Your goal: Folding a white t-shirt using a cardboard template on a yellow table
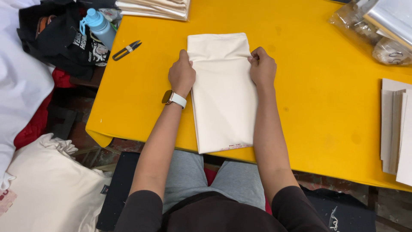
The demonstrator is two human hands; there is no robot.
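Observation:
A folded cream cloth [223, 94] lies lengthwise on the yellow table [309, 111], its near end at the table's front edge. My left hand [182, 74], with a white-strapped watch on the wrist, pinches the cloth's left edge near its far end. My right hand [262, 66] pinches the right edge at the same height. Both hands are closed on the fabric.
Small black thread snips [127, 50] lie left of the cloth. A blue bottle [99, 26] stands at the table's far left corner beside dark clothes. More folded cream cloth [154, 8] lies at the back. Clear plastic bags [377, 25] sit far right, grey card sheets [397, 129] at the right edge.

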